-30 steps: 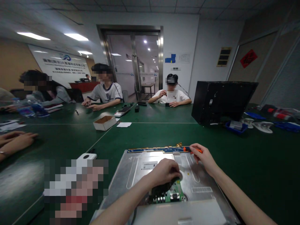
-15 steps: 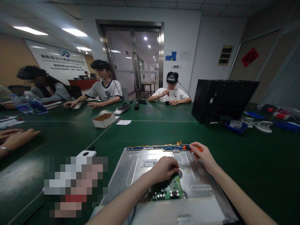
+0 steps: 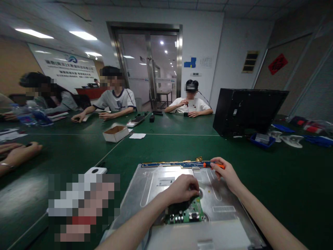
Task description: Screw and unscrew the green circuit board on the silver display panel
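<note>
Left hand (image 3: 183,189): curled, knuckles up, closed over the upper edge of a green circuit board (image 3: 186,212) that sits on the metal back of a display panel (image 3: 223,194); whether the fingers pinch the board or only press it cannot be told, since the hand covers the contact. Right hand (image 3: 225,172): fingers closed on an orange-handled screwdriver (image 3: 213,165), its tip lying along the blue strip board (image 3: 171,164) at the panel's far edge. The panel lies flat on the green table (image 3: 161,146), directly before the person. Handling, as a judgement: the panel is stiff sheet metal but thin and glass-backed, best held by its edges; the circuit board is light, rigid and fragile, to be taken by its rim, clear of the connectors. Hidden: the screwdriver tip, any screws, and the panel's near edge under a pale cover. A blurred patch masks things at lower left. Beyond stand a cardboard box (image 3: 116,133) and a black monitor casing (image 3: 247,111).
</note>
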`<state>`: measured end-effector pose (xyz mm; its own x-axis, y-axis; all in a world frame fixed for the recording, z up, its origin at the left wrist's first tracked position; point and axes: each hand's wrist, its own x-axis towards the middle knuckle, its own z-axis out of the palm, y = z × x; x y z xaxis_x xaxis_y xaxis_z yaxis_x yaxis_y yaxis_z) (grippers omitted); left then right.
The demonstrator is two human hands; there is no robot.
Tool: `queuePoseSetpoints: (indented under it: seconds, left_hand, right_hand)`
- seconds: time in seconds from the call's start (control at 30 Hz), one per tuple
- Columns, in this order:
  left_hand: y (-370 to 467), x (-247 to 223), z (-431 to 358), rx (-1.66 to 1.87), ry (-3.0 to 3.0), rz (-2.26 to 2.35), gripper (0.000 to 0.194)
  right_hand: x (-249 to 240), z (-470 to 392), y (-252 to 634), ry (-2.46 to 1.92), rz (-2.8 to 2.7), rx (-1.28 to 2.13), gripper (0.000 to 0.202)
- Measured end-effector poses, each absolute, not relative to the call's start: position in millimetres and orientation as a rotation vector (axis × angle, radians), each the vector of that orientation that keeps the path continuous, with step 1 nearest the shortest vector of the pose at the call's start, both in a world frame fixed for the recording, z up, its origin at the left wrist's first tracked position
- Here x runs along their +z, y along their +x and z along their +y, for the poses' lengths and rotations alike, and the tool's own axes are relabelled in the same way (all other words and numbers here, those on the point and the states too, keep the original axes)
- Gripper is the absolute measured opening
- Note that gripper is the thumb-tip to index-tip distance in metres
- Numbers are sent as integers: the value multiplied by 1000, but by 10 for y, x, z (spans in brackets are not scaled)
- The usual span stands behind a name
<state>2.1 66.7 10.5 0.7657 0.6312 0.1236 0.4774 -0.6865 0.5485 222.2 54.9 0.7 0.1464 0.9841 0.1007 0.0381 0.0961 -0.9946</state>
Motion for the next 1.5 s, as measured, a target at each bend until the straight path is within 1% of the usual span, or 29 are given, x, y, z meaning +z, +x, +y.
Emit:
queuePoseSetpoints:
  seconds: [0.33, 0.6, 0.8, 1.0, 1.23, 1.37, 1.5]
  left_hand:
    - [18, 109, 668, 443, 2365, 858, 4]
    - [18, 89, 686, 442, 2322, 847, 7]
    - [24, 86, 687, 461, 2302, 817, 8]
    - [7, 89, 717, 459, 2294, 760, 5]
    - [-32, 65, 761, 436, 2255, 704, 16]
    - [-27, 42, 774, 433, 2232, 711, 14]
    - [-24, 45, 772, 432, 2219, 721, 13]
  right_hand:
    - [24, 537, 2223, -1158, -1046, 980, 55]
    - [68, 503, 2163, -1128, -1040, 973, 50]
    - [96, 478, 2131, -1129, -1050, 926, 51]
    - [139, 479, 2104, -1135, -1037, 796, 54]
    - [204, 452, 2115, -1141, -1086, 626, 45]
    - [335, 376, 2038, -1147, -1126, 499, 39]
    - [480, 247, 1869, -1131, -1215, 368, 43]
